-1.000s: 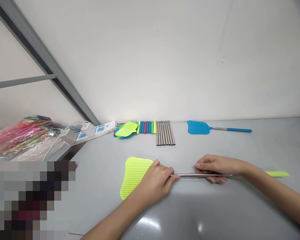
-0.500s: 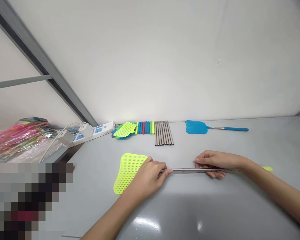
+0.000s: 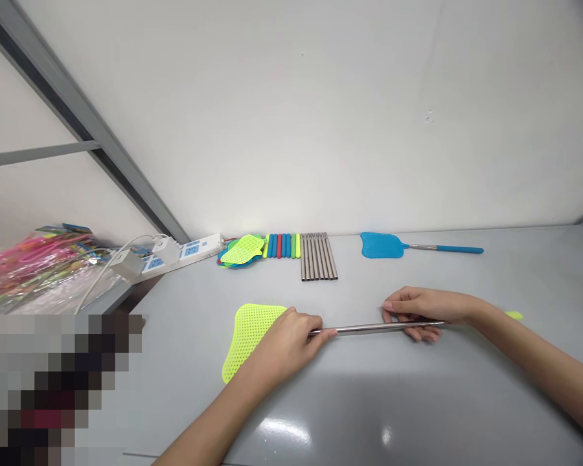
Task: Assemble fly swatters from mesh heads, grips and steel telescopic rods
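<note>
A yellow-green fly swatter lies across the picture in front of me, its perforated head [image 3: 252,336] at the left. From the head a thin metal rod [image 3: 369,328] runs rightward, and a yellow-green handle tip [image 3: 515,315] shows beyond my right wrist. My left hand [image 3: 296,336] is closed around the joint between head and rod, covering that joint. Farther along the rod is my right hand [image 3: 415,314], with the rod passing through its bent fingers; some fingertips show below the rod. The wrist and forearm hide the rod's right part.
Along the wall lie stacked swatter heads [image 3: 243,250], several coloured handles [image 3: 282,246], a row of metal rods [image 3: 319,257] and a blue fly swatter [image 3: 383,246]. A power strip [image 3: 189,251] with plugged-in chargers and bagged pink goods [image 3: 43,265] are at the left.
The swatter has tilted slightly, its head a little lower and its handle end a little higher and farther left. Both hands keep their hold.
</note>
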Tool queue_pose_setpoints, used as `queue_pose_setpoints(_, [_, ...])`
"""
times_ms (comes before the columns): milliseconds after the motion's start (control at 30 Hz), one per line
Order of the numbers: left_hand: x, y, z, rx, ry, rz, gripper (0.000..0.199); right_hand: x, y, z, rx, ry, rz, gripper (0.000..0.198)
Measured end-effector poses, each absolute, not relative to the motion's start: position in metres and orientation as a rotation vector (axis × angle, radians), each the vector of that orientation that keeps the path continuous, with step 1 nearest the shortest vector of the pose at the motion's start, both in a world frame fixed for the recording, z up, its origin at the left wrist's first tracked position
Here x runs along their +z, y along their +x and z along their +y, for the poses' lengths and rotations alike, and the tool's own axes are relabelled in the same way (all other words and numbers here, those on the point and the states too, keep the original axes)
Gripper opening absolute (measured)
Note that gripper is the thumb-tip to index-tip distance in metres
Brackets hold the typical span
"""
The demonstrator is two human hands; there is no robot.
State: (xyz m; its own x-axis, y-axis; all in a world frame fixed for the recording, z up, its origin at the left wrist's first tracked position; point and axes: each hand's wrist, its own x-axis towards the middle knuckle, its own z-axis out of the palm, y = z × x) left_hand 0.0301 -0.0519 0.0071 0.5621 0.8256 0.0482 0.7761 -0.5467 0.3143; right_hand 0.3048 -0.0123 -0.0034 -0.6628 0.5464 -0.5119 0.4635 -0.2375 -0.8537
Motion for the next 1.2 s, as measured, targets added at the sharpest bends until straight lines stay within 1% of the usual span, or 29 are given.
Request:
queue_pose_setpoints(200, [0.009, 0.031, -0.053, 0.257, 2.515, 1.288, 0.043, 0.001, 0.306, -0.012, 2.053, -1.167, -2.105, 0.033])
queue_pose_setpoints(333, [0.006, 0.033, -0.055, 0.222, 2.539, 1.296, 0.042, 0.003, 0.303, -0.015, 1.946, -1.193, -2.208, 0.034])
queue_pose_setpoints(433, [0.002, 0.034, -0.057, 0.179, 2.566, 1.329, 0.040, 0.003, 0.298, -0.020, 1.853, -1.251, -2.200, 0.034])
queue_pose_setpoints(500, [0.000, 0.036, -0.058, 0.156, 2.577, 1.336, 0.040, 0.003, 0.296, -0.022, 1.845, -1.302, -2.175, 0.034])
queue_pose_setpoints(733, [-0.007, 0.041, -0.064, 0.183, 2.627, 1.313, 0.040, 0.004, 0.294, -0.029, 1.942, -1.393, -2.057, 0.032])
queue_pose_setpoints(933, [-0.011, 0.041, -0.068, 0.184, 2.690, 1.263, 0.038, -0.002, 0.287, -0.032, 2.169, -1.333, -1.920, 0.028])
queue_pose_setpoints(1200, [-0.012, 0.042, -0.071, 0.176, 2.708, 1.263, 0.038, 0.000, 0.281, -0.037, 2.217, -1.372, -1.854, 0.031])
